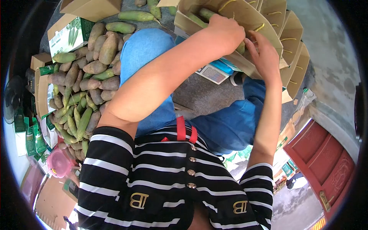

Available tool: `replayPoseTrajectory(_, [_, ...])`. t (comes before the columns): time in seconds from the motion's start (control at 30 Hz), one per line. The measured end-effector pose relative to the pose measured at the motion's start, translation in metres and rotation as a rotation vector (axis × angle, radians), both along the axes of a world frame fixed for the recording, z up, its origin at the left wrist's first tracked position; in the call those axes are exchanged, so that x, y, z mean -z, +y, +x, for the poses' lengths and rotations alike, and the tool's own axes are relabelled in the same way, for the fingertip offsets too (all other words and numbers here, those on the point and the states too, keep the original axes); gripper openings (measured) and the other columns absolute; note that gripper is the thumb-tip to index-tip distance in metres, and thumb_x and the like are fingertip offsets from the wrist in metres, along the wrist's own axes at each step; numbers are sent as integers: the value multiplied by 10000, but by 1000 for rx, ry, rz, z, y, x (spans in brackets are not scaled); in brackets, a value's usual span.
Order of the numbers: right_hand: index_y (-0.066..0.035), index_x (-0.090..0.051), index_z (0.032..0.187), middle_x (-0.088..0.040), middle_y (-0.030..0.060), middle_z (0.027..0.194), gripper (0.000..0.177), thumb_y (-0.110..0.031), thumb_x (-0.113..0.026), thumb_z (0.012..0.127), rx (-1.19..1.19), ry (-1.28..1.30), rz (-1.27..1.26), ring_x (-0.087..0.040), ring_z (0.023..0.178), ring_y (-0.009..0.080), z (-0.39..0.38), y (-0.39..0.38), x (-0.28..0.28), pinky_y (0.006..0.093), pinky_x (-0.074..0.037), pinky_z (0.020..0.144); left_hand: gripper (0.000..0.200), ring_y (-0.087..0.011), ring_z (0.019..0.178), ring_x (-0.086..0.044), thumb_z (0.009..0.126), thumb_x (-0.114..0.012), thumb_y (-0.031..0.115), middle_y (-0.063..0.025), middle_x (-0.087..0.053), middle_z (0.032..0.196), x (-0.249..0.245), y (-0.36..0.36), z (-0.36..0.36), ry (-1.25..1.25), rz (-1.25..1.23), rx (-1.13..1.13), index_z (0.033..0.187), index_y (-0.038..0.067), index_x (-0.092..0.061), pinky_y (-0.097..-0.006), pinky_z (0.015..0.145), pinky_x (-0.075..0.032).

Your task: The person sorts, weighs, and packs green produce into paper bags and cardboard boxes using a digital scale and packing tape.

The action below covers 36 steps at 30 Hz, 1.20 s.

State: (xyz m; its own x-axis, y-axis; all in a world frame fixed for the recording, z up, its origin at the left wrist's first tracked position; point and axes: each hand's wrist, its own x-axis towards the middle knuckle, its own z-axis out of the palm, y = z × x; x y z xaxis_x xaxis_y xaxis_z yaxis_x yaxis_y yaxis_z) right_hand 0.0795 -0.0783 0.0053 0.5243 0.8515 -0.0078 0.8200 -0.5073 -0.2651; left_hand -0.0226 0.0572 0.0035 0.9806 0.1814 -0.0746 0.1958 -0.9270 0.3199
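Note:
My left hand [226, 34] is closed over the mouth of a brown cardboard gift bag [249, 65]; whatever its curled fingers grip is hidden. Just below those fingers a green radish [240, 48] shows partly inside the bag. My right hand [265, 55] reaches over the bag's right end, its thumb apart from bent fingers, close to the left hand and to a yellow cord handle [259, 27]. Another green radish [207, 14] lies farther back in the bag. Beneath the bag are a digital scale [214, 74] and a blue surface [222, 66].
More brown bags [293, 42] with yellow cords stand at the right. A large heap of brown and green roots [90, 76] fills the left, beside printed cartons [69, 36]. A pink basin [57, 163] sits at lower left, and a red door [322, 161] at lower right.

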Motion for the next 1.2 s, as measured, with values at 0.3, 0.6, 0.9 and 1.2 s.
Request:
replayPoseTrajectory(0.3, [-80, -582, 1074, -635, 127, 909, 329, -344, -513, 889, -50, -7, 41, -612, 834, 316, -19, 2, -11, 405, -480, 690, 371, -332, 964, -562, 806, -613, 176, -199, -581, 1034, -73, 62, -94, -647, -358, -304, 1106, -27, -530, -370, 841, -442])
replayPoseTrajectory(0.6, [-68, -575, 1043, -625, 150, 930, 314, -333, -517, 886, -143, 27, -32, -601, 845, 338, -30, 5, -5, 424, -476, 694, 381, -364, 976, -569, 824, -603, 289, -211, -586, 1054, 101, 140, -280, 106, 66, -587, 1109, 46, -532, -437, 802, -464])
replayPoseTrajectory(0.9, [-64, -569, 1064, -619, 155, 950, 287, -287, -515, 891, -196, 87, -86, -593, 869, 342, -40, 11, -6, 418, -467, 715, 420, -375, 970, -570, 797, -618, 314, -227, -603, 1017, 172, 112, -387, 711, -88, -794, 1095, 29, -538, -447, 823, -457])
replayPoseTrajectory(1.2, [-65, -567, 1087, -608, 163, 1014, 281, -250, -537, 879, -260, 47, -120, -577, 935, 349, -44, 17, 0, 417, -465, 766, 408, -344, 1017, -561, 772, -626, 227, -189, -575, 1113, 225, 76, -427, 671, -233, -857, 1118, 34, -527, -424, 841, -458])
